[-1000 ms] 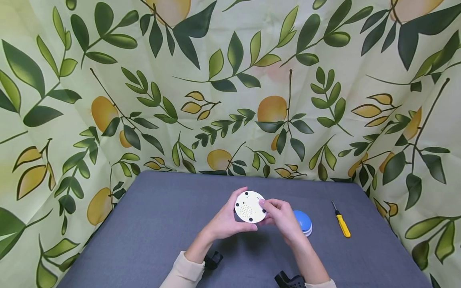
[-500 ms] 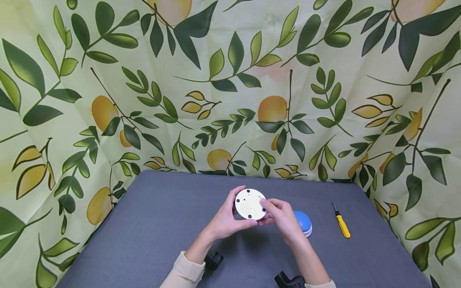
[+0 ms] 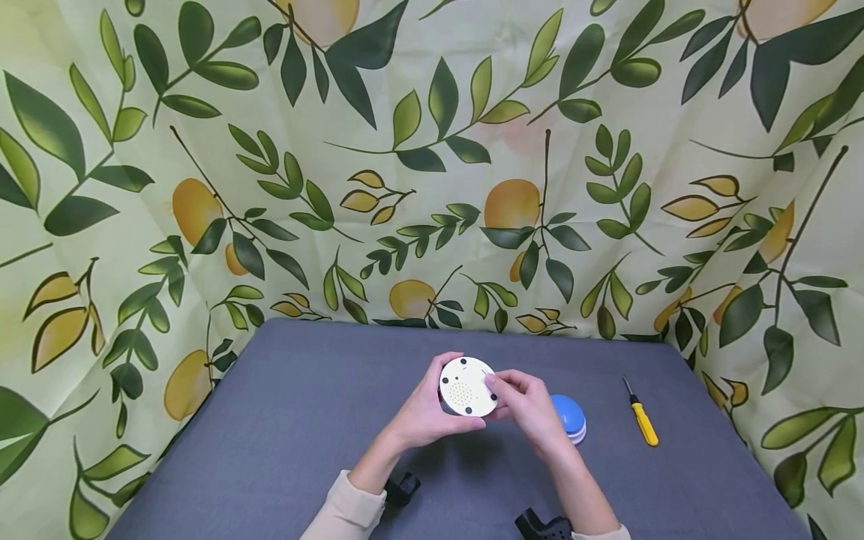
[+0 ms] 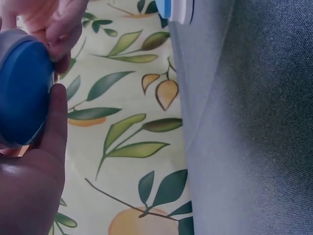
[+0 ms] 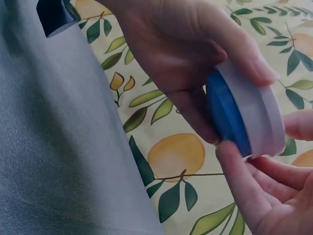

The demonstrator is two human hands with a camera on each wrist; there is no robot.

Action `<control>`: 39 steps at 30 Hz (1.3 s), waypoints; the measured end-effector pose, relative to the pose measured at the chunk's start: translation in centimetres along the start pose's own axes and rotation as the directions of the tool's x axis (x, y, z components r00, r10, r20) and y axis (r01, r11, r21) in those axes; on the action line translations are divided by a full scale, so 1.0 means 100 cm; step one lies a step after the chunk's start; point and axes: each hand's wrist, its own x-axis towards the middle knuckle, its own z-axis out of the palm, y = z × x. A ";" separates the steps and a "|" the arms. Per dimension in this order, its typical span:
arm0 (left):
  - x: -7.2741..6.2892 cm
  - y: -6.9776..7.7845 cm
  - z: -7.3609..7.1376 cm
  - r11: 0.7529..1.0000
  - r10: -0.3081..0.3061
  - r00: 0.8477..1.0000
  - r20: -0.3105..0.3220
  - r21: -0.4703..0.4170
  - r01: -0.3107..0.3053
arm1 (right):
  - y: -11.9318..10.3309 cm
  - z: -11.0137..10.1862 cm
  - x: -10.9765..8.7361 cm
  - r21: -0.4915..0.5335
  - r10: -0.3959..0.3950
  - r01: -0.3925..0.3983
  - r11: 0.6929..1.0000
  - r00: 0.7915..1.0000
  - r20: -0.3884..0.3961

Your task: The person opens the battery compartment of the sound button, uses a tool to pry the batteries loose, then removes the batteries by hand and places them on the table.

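Both hands hold a round push button [image 3: 466, 390] above the table, its white underside turned up to the head view. That underside carries dark round feet and a patch of small holes. My left hand [image 3: 425, 409] grips its left side between spread thumb and fingers. From the right, my right hand [image 3: 532, 411] pinches the rim, its thumb lying on the white face. A blue dome [image 4: 25, 93] shows on the other side in the left wrist view, and the white base [image 5: 261, 115] appears edge-on in the right wrist view.
A second blue-and-white push button [image 3: 568, 416] stands on the grey-covered table [image 3: 304, 420] just beyond my right hand. Farther right lies a screwdriver [image 3: 644, 424] with a yellow handle. Leaf-and-fruit patterned fabric [image 3: 432, 187] rises behind the table and along its sides.
The held push button rose and tilted slightly half a second ago, then dropped back a little. Both hands keep their hold on it, the right thumb still on the underside.
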 end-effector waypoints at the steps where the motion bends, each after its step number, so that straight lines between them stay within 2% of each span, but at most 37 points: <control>1: 0.000 0.000 0.000 1.000 0.001 1.000 -0.004 0.007 -0.001 | 0.000 0.001 0.000 -0.025 -0.012 0.011 1.000 1.000 -0.011; 5: 0.001 -0.001 0.000 0.999 0.009 1.000 -0.012 0.043 -0.009 | -0.002 0.005 -0.002 -0.134 -0.093 0.082 0.988 0.993 -0.076; 9: 0.003 -0.002 0.000 0.997 0.015 0.999 -0.029 0.080 -0.013 | -0.003 0.007 -0.004 -0.211 -0.176 0.141 0.967 0.972 -0.156; 14: 0.004 -0.003 0.003 0.996 0.015 0.998 -0.061 0.092 -0.009 | -0.003 0.010 -0.004 -0.250 -0.216 0.170 0.953 0.962 -0.170; 19: 0.004 -0.004 0.007 0.992 0.024 0.997 -0.074 0.123 -0.015 | -0.003 0.014 -0.002 -0.249 -0.211 0.163 0.955 0.961 -0.181; 28: 0.004 -0.005 0.012 0.983 0.045 0.997 -0.069 0.182 -0.032 | -0.001 0.020 -0.003 -0.281 -0.164 0.097 0.955 0.960 -0.226; 36: 0.004 -0.006 0.014 0.983 0.041 0.998 -0.049 0.183 -0.031 | -0.001 0.022 -0.001 -0.192 -0.066 0.019 0.981 0.968 -0.243; 39: 0.004 -0.006 0.013 0.982 0.039 0.998 -0.055 0.186 -0.028 | -0.001 0.023 -0.001 -0.182 -0.056 0.010 0.983 0.966 -0.252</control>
